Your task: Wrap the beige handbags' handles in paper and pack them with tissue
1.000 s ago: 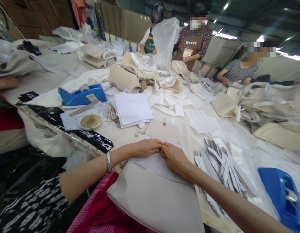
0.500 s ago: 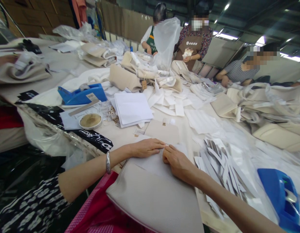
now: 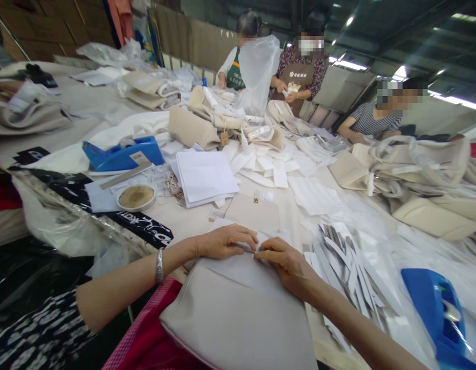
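Observation:
A light beige bag (image 3: pixel 238 318) lies at the table's front edge, with thin white sheet material (image 3: pixel 238 267) over its upper part. My left hand (image 3: pixel 226 241) rests on that sheet, its fingers bent and pointing right. Close beside it, my right hand (image 3: pixel 286 262) pinches at a spot on the sheet; what sits between its fingertips is too small to make out. The fingertips of both hands nearly meet. Just beyond them is a beige flap (image 3: pixel 253 211) with a small gold clasp (image 3: pixel 255 200).
Blue tape dispensers stand at the left (image 3: pixel 124 153) and lower right (image 3: pixel 434 308). White papers (image 3: pixel 207 177), a round tin (image 3: pixel 136 197) and grey-white strips (image 3: pixel 349 272) lie around. Beige bags (image 3: pixel 434 218) are heaped at the right. Three people are across the table.
My fingers have lifted slightly from the sheet, and the right hand has changed from a curled shape to a pinch with extended fingers. The view has shifted a little.

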Tool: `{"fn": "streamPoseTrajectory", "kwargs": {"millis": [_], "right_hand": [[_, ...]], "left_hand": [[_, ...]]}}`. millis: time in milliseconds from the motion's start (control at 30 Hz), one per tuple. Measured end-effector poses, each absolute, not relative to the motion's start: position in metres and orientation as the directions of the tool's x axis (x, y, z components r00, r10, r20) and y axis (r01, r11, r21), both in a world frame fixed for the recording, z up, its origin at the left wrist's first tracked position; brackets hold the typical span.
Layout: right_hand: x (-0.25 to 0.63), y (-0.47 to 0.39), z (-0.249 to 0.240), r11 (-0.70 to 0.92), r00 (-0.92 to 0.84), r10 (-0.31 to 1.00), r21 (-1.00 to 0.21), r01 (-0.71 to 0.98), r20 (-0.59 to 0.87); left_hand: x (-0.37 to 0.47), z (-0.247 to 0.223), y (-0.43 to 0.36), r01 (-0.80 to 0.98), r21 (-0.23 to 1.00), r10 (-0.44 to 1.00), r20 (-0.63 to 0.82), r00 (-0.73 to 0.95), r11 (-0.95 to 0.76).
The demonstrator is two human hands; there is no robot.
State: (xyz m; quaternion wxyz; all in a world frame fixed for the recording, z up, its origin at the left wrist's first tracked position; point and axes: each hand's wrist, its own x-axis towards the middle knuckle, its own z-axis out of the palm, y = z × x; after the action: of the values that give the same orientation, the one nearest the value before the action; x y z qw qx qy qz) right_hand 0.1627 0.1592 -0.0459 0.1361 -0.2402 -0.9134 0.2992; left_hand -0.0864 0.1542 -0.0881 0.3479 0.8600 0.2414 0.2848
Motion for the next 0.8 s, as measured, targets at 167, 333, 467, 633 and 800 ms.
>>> {"fn": "streamPoseTrajectory", "kwargs": {"millis": [167, 333, 467, 633, 800], "right_hand": [[0.164, 0.164, -0.048, 0.757, -0.876, 0.467, -0.567, 0.325, 0.121], [0.166, 0.165, -0.05, 0.78, -0.886, 0.448, -0.537, 0.32, 0.122], [0.162, 0.163, -0.045, 0.823, -0.914, 0.391, -0.484, 0.297, 0.105], [0.159, 0.163, -0.039, 0.841, -0.938, 0.335, -0.478, 0.253, 0.093], [0.162, 0.165, -0.04, 0.834, -0.942, 0.33, -0.487, 0.258, 0.067]], "left_hand": [[-0.088, -0.09, 0.157, 0.177, 0.751, 0.602, 0.34, 0.723, -0.637], [-0.09, -0.088, 0.158, 0.176, 0.748, 0.59, 0.331, 0.737, -0.64], [-0.09, -0.086, 0.155, 0.216, 0.713, 0.589, 0.328, 0.739, -0.668], [-0.089, -0.084, 0.152, 0.252, 0.663, 0.582, 0.337, 0.74, -0.704], [-0.089, -0.083, 0.154, 0.226, 0.639, 0.537, 0.346, 0.769, -0.735]]}}
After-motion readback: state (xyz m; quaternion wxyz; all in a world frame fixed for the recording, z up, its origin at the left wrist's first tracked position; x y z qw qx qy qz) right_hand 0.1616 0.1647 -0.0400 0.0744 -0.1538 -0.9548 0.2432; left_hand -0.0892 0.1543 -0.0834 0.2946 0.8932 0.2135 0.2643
